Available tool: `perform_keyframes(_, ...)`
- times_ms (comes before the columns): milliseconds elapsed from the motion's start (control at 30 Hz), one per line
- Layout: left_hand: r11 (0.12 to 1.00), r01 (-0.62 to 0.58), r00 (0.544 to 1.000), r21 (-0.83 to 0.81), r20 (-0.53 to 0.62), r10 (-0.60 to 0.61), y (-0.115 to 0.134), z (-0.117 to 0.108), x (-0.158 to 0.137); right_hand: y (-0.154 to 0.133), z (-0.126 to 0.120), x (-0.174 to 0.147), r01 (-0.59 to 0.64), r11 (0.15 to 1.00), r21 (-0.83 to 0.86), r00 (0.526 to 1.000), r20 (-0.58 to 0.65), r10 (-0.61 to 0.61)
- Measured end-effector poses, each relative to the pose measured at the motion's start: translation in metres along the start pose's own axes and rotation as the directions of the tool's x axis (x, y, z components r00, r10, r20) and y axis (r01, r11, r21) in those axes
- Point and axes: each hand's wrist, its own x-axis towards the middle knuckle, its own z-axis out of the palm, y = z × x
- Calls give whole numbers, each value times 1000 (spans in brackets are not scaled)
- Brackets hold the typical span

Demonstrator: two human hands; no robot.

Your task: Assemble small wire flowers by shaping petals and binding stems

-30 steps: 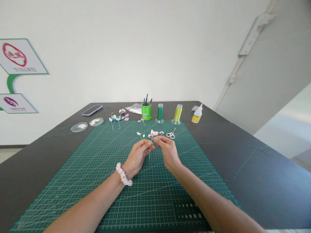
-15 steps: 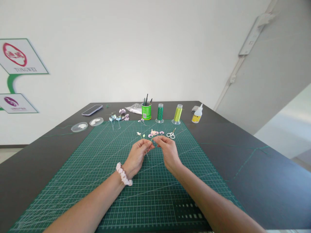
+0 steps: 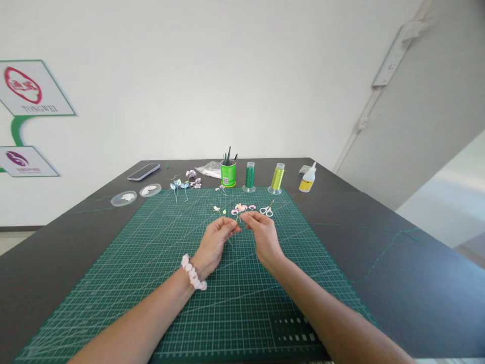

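Note:
Over the green cutting mat (image 3: 235,313), my left hand (image 3: 215,240) pinches the thin stem of a small pale-pink artificial flower (image 3: 240,207). Thumb and forefinger of my right hand (image 3: 262,235) are pressed together just right of that stem; whatever is between them is too fine to make out. Behind my fingers show small purple-edged petals (image 3: 252,208), and I cannot tell which are attached to the held stem. A white bud (image 3: 216,209) and a green leaf (image 3: 224,213) appear just beyond my left hand. White-handled scissors (image 3: 266,211) lie beyond my right hand.
At the back stand a green can of tools (image 3: 228,174), a dark green thread spool (image 3: 249,177), a yellow-green spool (image 3: 278,178) and a glue bottle (image 3: 307,180). Blue flowers (image 3: 180,185), purple flowers (image 3: 191,174), shallow dishes (image 3: 124,198) and a phone (image 3: 144,172) lie left.
My right fingertips have shifted slightly beside the stem, and the pale-pink flower has turned a little, showing more of its face. My left hand stays nearly still.

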Motion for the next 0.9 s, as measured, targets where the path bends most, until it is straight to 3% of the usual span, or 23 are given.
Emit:
perform_keyframes(300,1000,-11,1000,7,-7,11,-2,0,0,2,0,1,17,1000,-16,1000,-1,-17)
perform_keyframes(900,989,91,991,-118,112,-78,-1,-2,-1,3,-2,1,5,1000,-13,1000,13,-5)
